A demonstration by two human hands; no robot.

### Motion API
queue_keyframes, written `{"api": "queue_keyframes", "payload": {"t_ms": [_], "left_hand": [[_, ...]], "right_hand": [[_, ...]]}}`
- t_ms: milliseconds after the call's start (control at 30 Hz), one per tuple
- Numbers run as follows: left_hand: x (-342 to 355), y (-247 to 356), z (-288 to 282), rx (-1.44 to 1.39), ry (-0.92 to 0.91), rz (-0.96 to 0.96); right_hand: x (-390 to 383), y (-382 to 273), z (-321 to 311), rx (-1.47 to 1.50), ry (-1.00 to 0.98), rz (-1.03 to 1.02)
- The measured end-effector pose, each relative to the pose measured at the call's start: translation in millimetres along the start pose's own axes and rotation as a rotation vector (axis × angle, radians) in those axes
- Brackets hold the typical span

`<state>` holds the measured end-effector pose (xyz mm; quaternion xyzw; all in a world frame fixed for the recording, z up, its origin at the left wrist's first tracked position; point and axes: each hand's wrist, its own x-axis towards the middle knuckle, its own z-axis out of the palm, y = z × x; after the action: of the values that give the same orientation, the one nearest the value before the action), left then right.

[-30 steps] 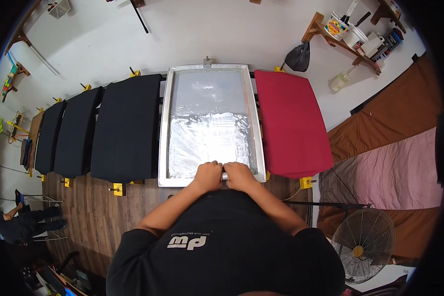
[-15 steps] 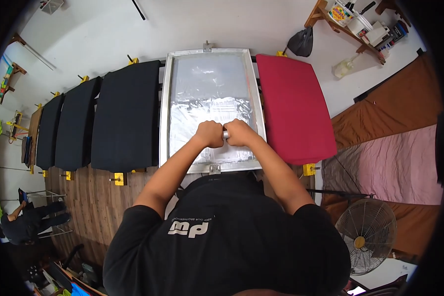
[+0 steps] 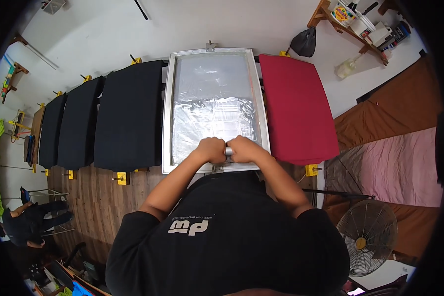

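Observation:
Both my hands grip the silver handle of a squeegee (image 3: 228, 151) close to the near end of a screen printing frame (image 3: 167, 113). My left hand (image 3: 211, 150) is closed in a fist around its left part, and my right hand (image 3: 243, 149) wraps the right part; a short piece of handle shows between them. The blade is hidden under my hands. Glossy white ink (image 3: 202, 118) covers the near half of the mesh, with a ragged far edge. A grey, cloudy area (image 3: 209, 74) fills the far half. Metal clamps (image 3: 210, 47) sit at the frame's ends.
Black fabric-covered boards (image 3: 128, 116) stand in a row on the left, and a red one (image 3: 301, 111) on the right. A standing fan (image 3: 365, 239) is at lower right. Another person (image 3: 24, 224) works at far left. A shelf with tubs (image 3: 348, 27) hangs upper right.
My two hands have pulled the squeegee toward me, down to the near end of the screen. The whole view has shifted slightly.

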<state>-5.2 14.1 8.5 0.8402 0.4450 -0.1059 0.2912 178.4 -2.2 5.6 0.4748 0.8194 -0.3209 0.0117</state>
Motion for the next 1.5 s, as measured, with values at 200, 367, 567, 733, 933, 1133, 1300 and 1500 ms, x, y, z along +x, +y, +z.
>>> {"api": "queue_keyframes", "payload": {"t_ms": [200,367,567,733,933,1133,1300,1500], "left_hand": [[27,-13,19,0.140,0.518,0.077],[-8,-1,54,0.067,0.491,0.154],[-10,4,22,0.021,0.026,-0.006],[30,-12,-6,0.030,0.266,-0.060],[47,-22,-4,0.062,0.290,-0.041],[8,-6,19,0.048,0.172,0.061],[-14,7,18,0.009,0.056,0.020],[18,-6,-12,0.053,0.063,-0.071]], "right_hand": [[23,16,11,-0.040,0.350,0.020],[-13,-3,50,-0.128,0.327,-0.003],[-9,-3,19,-0.050,0.046,0.029],[29,14,-16,-0.130,0.195,0.041],[46,22,-6,-0.191,0.224,0.040],[4,4,14,-0.069,0.117,-0.013],[-12,-7,17,-0.014,0.059,-0.010],[15,12,-13,0.018,0.053,-0.039]]}}
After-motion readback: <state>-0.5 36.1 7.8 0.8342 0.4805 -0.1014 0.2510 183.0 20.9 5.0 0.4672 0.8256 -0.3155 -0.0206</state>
